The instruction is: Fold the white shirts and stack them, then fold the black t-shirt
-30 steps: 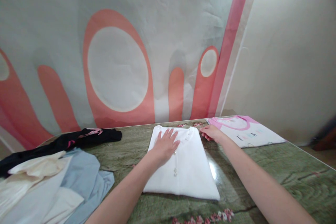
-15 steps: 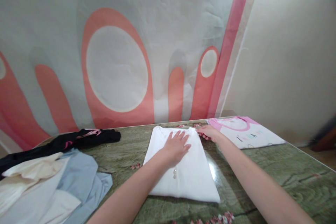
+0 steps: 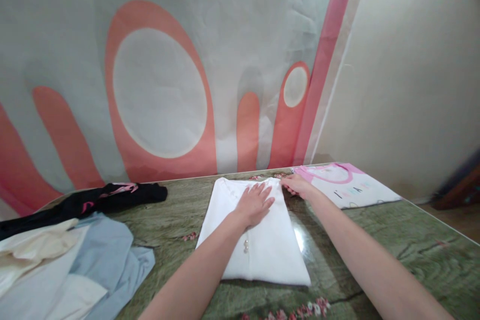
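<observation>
A white garment (image 3: pixel 273 250) with small pearly buttons lies folded in a flat, roughly rectangular shape at the middle of the table. My left hand (image 3: pixel 255 205) rests palm down on its upper part, fingers spread. At the garment's upper right corner, my right hand (image 3: pixel 297 186) has its fingers pinched together on the edge of the fabric; the fingertips are partly hidden. Just beyond my right hand lies a folded white T-shirt (image 3: pixel 360 192) with a pink neckline and printed letters.
On the left of the wooden-patterned table (image 3: pixel 172 230) lie a black garment (image 3: pixel 138 194) with pink print, a crumpled light blue garment (image 3: pixel 108 245) and a cream garment (image 3: pixel 41 250). A wall hanging (image 3: pixel 225 20) with coral shapes stands behind the table's far edge.
The view has shifted slightly. Against the table, both hands and the white garment's upper right corner have moved a little to the right. Both hands keep their contact with the fabric.
</observation>
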The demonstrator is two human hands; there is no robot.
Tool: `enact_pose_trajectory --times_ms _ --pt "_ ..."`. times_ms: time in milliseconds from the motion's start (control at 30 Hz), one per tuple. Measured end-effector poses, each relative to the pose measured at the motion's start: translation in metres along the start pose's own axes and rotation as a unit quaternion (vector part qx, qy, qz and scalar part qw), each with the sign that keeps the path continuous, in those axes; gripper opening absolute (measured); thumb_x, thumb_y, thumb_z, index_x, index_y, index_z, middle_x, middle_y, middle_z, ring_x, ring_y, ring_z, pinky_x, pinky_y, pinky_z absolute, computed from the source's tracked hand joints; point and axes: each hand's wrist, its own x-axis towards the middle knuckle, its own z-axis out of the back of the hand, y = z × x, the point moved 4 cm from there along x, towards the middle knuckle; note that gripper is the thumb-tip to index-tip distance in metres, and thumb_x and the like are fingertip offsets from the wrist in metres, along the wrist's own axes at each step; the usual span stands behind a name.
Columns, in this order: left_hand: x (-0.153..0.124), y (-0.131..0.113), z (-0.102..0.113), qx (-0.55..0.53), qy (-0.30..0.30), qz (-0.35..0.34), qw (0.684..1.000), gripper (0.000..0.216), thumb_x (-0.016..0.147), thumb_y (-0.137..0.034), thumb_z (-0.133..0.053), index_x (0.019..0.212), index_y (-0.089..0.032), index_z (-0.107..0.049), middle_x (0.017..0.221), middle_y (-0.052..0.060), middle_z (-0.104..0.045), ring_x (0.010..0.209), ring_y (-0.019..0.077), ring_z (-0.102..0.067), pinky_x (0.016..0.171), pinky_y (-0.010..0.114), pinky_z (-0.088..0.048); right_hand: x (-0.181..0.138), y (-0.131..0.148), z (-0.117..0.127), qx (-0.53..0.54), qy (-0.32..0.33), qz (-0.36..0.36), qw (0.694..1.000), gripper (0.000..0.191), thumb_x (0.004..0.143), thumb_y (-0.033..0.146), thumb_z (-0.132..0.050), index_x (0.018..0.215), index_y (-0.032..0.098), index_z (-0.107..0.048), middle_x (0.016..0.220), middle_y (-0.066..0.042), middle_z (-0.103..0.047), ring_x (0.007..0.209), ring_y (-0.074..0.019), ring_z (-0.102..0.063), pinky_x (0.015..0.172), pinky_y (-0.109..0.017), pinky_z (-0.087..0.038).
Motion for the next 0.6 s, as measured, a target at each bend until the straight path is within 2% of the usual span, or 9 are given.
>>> enact_pose_trajectory --times_ms 67,133,200,400,500,600 --pt "0.001 0.001 -0.001 0.011 0.004 -0.001 1.0 0.05 0.093 -0.044 -0.022 0.138 -0.023 -0.027 0.146 0.008 -0.023 0.133 0.0264 -0.019 0.105 0.048 -0.016 0.0 0.0 0.001 -0.01 -0.025 0.025 0.999 0.016 0.075 0.023 -0.061 0.063 0.012 -0.06 0.046 0.004 -0.049 0.043 -0.0075 -0.046 0.042 -0.019 -0.033" --pt "0.001 0.002 -0.003 0.012 0.008 0.0 1.0 0.049 0.093 -0.045 -0.022 0.136 -0.024 -0.03 0.145 0.008 -0.025 0.133 0.0266 -0.02 0.105 0.049 -0.017 0.001 0.001 0.0 -0.018 -0.045 0.048 0.998 0.018 0.068 0.019 -0.064 0.053 0.014 -0.056 0.037 0.007 -0.042 0.038 -0.0055 -0.039 0.038 -0.018 -0.025" --pt "0.0 0.004 -0.005 0.004 0.009 0.004 1.0 0.049 0.093 -0.046 -0.018 0.135 -0.025 -0.032 0.144 0.007 -0.028 0.132 0.0266 -0.022 0.105 0.049 -0.017 0.001 0.002 -0.003 -0.022 -0.052 0.063 0.996 0.019 0.066 0.017 -0.065 0.05 0.015 -0.055 0.034 0.007 -0.041 0.036 -0.0049 -0.038 0.037 -0.018 -0.022" --pt "-0.003 0.007 -0.007 0.001 0.007 0.01 1.0 0.055 0.09 -0.053 -0.024 0.137 -0.026 -0.029 0.145 0.006 -0.024 0.132 0.0277 -0.02 0.106 0.049 -0.014 -0.005 0.0 -0.001 -0.01 -0.021 0.04 0.999 0.025 0.072 0.025 -0.063 0.052 0.016 -0.052 0.034 0.005 -0.046 0.03 -0.0057 -0.04 0.032 -0.016 -0.024" --pt "-0.004 0.004 -0.005 0.004 0.009 0.014 1.0 0.055 0.089 -0.053 -0.027 0.136 -0.026 -0.029 0.145 0.006 -0.025 0.132 0.0281 -0.021 0.106 0.05 -0.013 -0.015 -0.006 0.003 0.006 0.012 0.022 1.0 0.022 0.072 0.026 -0.065 0.056 0.015 -0.054 0.043 0.001 -0.056 0.031 -0.0068 -0.045 0.03 -0.016 -0.028" --pt "-0.004 -0.003 0.001 0.021 -0.02 0.013 0.999 0.053 0.088 -0.05 -0.032 0.135 -0.024 -0.031 0.144 0.007 -0.026 0.132 0.0276 -0.02 0.106 0.049 -0.012 -0.027 -0.008 0.004 0.027 0.029 0.025 0.999 0.016 0.076 0.025 -0.061 0.064 0.014 -0.058 0.058 -0.004 -0.065 0.036 -0.0083 -0.052 0.031 -0.017 -0.034"
